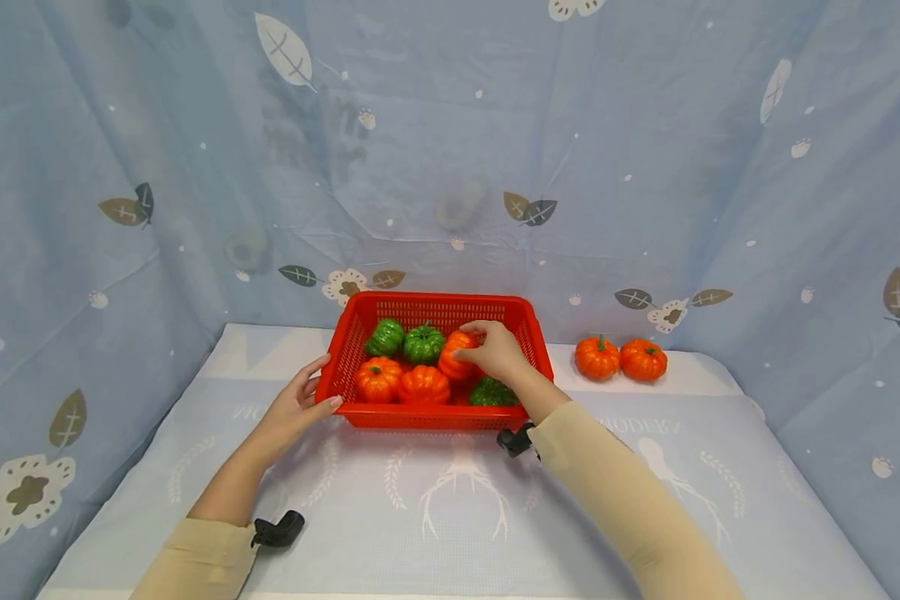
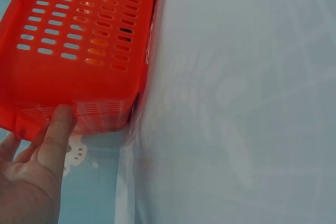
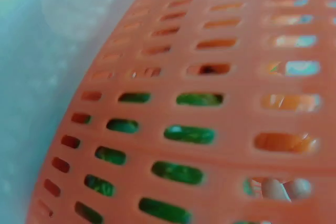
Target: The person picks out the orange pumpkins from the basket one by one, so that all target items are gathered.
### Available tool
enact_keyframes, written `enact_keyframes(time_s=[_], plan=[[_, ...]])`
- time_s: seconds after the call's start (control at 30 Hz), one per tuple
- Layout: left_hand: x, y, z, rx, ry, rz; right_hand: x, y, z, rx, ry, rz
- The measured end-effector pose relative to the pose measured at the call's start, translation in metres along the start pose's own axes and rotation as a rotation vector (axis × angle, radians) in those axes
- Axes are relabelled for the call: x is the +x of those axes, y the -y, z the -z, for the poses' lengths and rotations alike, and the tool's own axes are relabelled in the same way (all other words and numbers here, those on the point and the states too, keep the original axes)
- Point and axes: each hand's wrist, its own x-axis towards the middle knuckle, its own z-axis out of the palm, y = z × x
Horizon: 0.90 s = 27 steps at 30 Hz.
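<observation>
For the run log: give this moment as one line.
left hand: touches red basket | right hand: grips orange pumpkin in basket | two orange pumpkins: on table

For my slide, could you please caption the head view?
Right hand grips an orange pumpkin in the red basket; left hand steadies its corner.
</observation>
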Motion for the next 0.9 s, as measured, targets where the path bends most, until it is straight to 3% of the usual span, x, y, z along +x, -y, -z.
enact_keyframes(time_s=[0.57, 0.9], plan=[[0.004, 0.002, -0.001, -0.018, 0.004, -0.007, -0.049, 0.003, 0.042, 0.134, -0.11, 0.071], [0.0, 0.0, 0.0, -0.023, 0.002, -0.002, -0.081, -0.012, 0.065, 0.241, -0.22, 0.098]])
